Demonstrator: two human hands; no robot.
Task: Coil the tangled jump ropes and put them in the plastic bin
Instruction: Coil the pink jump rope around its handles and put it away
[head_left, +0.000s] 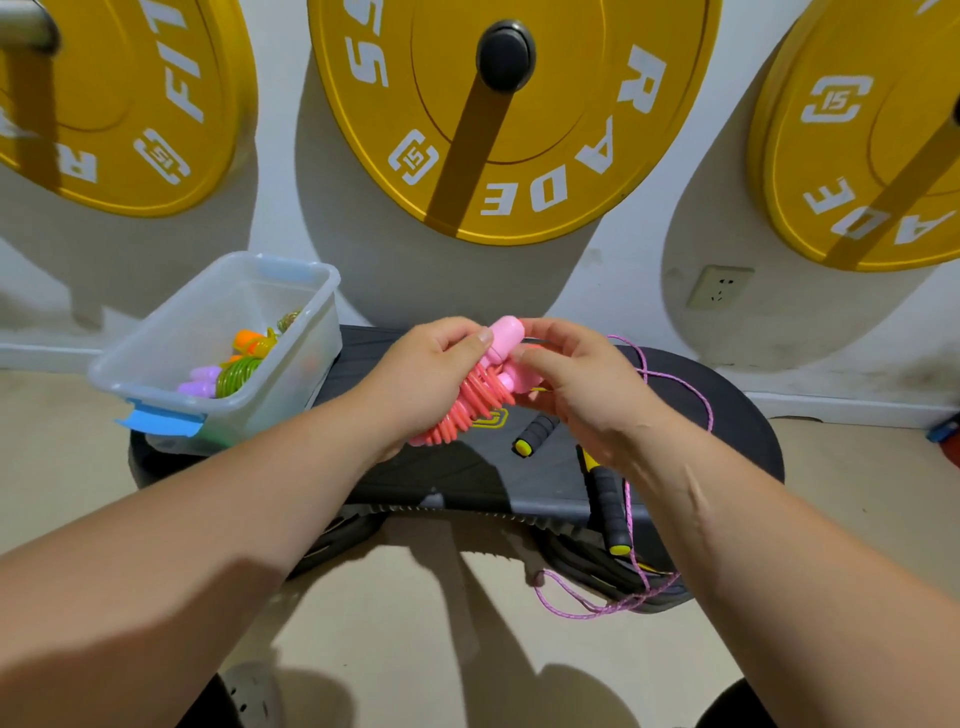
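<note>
A coiled pink jump rope with pale pink handles is held over the black bench. My left hand grips the coil from the left, thumb on a handle. My right hand pinches the handles from the right. The clear plastic bin stands on the bench's left end and holds a green coiled rope with purple and orange handles. A thin purple rope with black foam handles lies loose on the bench's right side and trails to the floor.
Three yellow weight plates hang on the white wall behind the bench. A wall socket sits low on the wall at right. A second black handle lies on the bench under my hands. Beige floor lies in front.
</note>
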